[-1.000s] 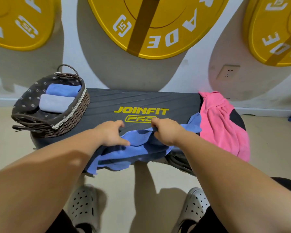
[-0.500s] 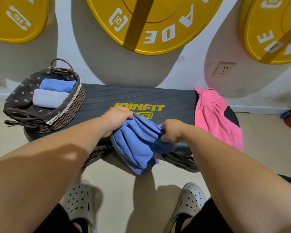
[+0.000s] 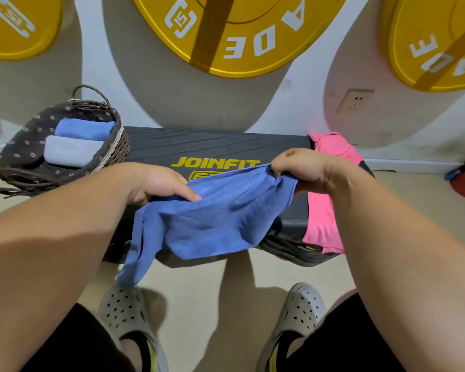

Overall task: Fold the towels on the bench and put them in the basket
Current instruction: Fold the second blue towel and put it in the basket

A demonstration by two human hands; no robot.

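While the blue towel [image 3: 220, 218] is held up just in front of the bench [image 3: 199, 146], two grey shoes [image 3: 124, 310] are seen on the floor before it. One top edge of the towel is pinched under the thumb of the left hand [image 3: 156, 183]. The other top corner is gripped in the curled fingers of the right hand [image 3: 304, 170]. The towel is spread out but not yet folded, and one end hangs down past the bench's front.

At the right end of the bench a pink towel [image 3: 322, 210] is heaped, not folded. At the left end the basket [image 3: 113, 151] is set, and two folded towels [image 3: 70, 151] are laid inside it. So about half the job seems done, with two towels left. The pink heap is close by, but it is not between the blue towel and the basket.

Behind the bench, yellow weight plates [image 3: 239, 36] are seen against the wall.
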